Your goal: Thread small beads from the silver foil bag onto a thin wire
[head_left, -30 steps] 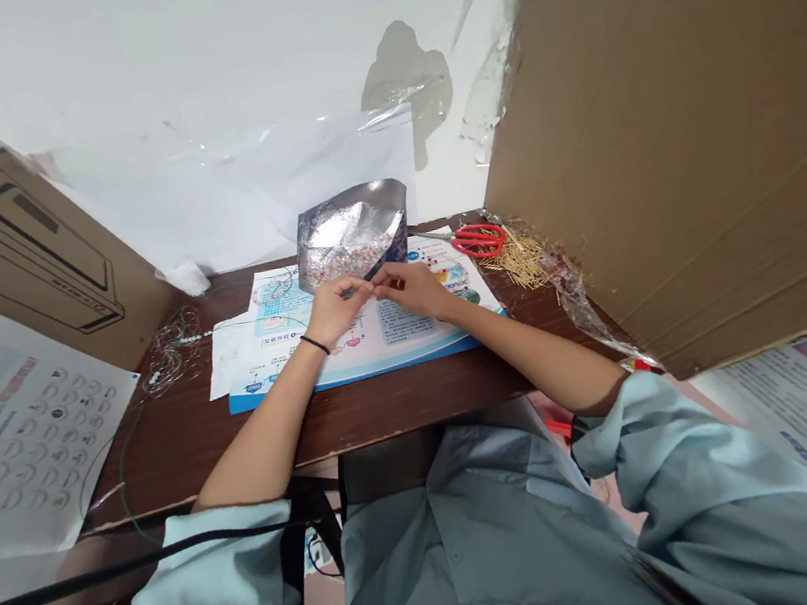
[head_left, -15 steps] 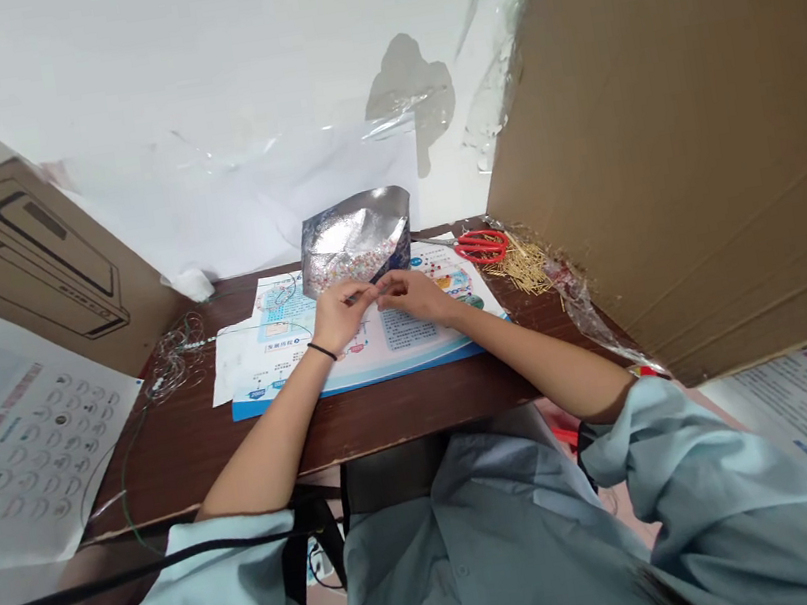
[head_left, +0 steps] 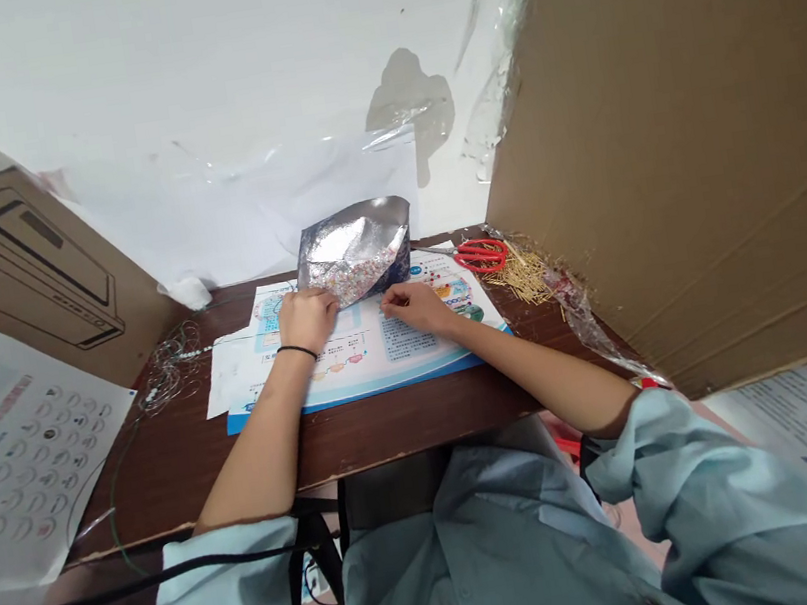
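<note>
Nearest, a grey-green shirt [head_left: 415,584] leads up to the worn front edge of a dark brown wooden table [head_left: 407,428]. On it lie blue-and-white printed paper sheets [head_left: 339,378]. Over them, the left hand [head_left: 309,319] is loosely curled at the lower left of an open silver foil pouch [head_left: 359,233]; the right hand [head_left: 420,308] is apart, just in front of the pouch, thumb and forefinger drawn close together. Small multicoloured beads [head_left: 354,277] lie inside the pouch. Red-handled scissors [head_left: 483,255] and a heap of thin yellowish sticks [head_left: 526,281] lie to the right; a tangle of clear thread [head_left: 175,367] lies left. Brown cardboard panels [head_left: 691,148] flank the table, and a white wall [head_left: 222,57] stands behind.

The left fingertips are hidden, so its hold cannot be told; anything in the right hand's fingers is too small to make out. The scissors' blades are partly hidden behind the pouch, and the right panel is cut off.
</note>
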### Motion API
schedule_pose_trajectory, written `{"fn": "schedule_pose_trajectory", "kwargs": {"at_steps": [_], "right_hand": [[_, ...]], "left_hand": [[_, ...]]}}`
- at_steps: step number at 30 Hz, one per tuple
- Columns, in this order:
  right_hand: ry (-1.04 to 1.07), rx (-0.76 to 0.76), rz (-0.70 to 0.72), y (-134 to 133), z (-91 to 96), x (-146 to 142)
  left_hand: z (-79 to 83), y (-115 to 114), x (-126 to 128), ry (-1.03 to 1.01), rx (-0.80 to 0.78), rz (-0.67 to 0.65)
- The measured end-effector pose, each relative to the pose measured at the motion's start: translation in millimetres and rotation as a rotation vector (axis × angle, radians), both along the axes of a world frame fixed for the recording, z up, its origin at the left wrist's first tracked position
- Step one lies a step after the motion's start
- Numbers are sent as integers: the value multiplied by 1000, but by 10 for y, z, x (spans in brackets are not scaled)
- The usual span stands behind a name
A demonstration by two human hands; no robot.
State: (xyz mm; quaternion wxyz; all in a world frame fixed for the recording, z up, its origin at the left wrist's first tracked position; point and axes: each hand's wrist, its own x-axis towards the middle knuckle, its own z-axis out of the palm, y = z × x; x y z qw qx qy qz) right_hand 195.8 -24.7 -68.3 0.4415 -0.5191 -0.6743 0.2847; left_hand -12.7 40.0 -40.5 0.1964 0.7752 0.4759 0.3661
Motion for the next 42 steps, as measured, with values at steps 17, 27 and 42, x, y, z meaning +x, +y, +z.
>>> {"fn": "schedule_pose_trajectory", "kwargs": {"at_steps": [17,27,42], "right_hand": [[-1,21,-19,-28,7,-20],[-116,49,-72,-66,19,-52],[-210,258,-188,-81,60,-60]], "left_hand": [[-2,-37,155,452,136,76],[-2,-104,199,-277,-85,76],[-91,-306,387,-788,-812,-256]]}}
